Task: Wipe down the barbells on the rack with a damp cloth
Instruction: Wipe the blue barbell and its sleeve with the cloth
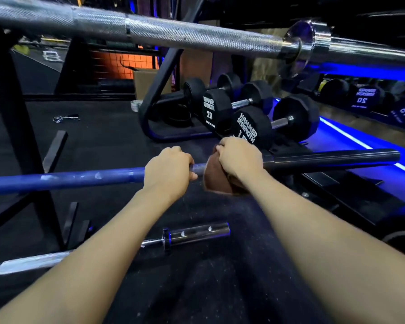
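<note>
While your left hand [167, 168] wraps its fingers over the blue barbell [63, 180] and grips the shaft, your right hand [240, 157] clamps a brown cloth [216, 181] around the same bar, just beside the left. The cloth sits where the blue shaft meets the bar's black sleeve [332, 159], bunched under the palm with its lower edge hanging below the bar. White scuff marks show on the blue shaft left of your left hand.

This bar runs nearly level across the middle of the view. Above it, a chrome knurled barbell [197, 35] crosses the top of the frame, its collar at upper right. Below your forearms, a third barbell [192, 235] with a chrome sleeve lies low, close to the black rubber floor [108, 141].

Behind your hands, black hex dumbbells [250, 127] marked Hammer Strength stand on the floor; one reads 20. More dumbbells, blurred, sit at far right beside a blue light strip [351, 136]. A black rack upright [17, 113] stands at left.
</note>
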